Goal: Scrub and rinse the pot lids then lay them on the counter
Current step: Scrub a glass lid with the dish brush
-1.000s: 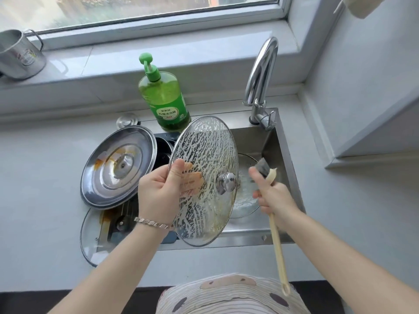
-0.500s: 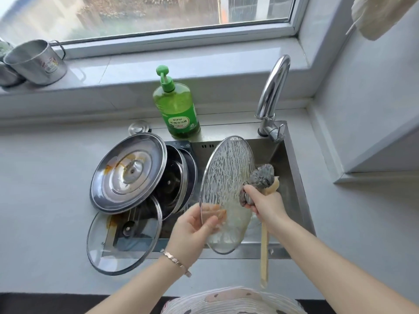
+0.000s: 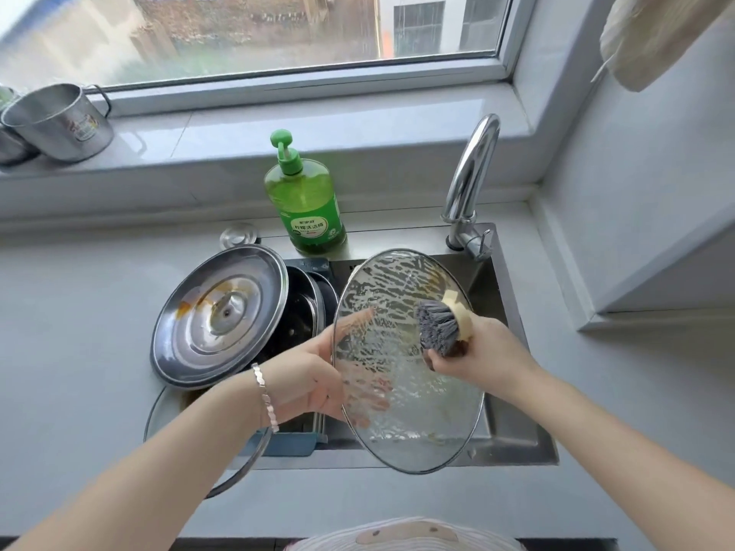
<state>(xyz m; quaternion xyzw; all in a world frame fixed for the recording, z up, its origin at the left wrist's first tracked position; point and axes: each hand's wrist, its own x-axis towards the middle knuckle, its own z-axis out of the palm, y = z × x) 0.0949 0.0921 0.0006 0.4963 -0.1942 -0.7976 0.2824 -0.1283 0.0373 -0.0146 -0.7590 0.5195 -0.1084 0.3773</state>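
Above the sink (image 3: pixel 513 427), the left hand (image 3: pixel 310 371) is gripping the tilted glass lid (image 3: pixel 417 391) by its left rim while the right hand (image 3: pixel 481 351), clenching the brush (image 3: pixel 437 328), is pressing bristles onto its upper-right face.

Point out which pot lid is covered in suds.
The glass lid held over the sink in the left hand, under the brush. The steel lid shows orange stains, no foam.
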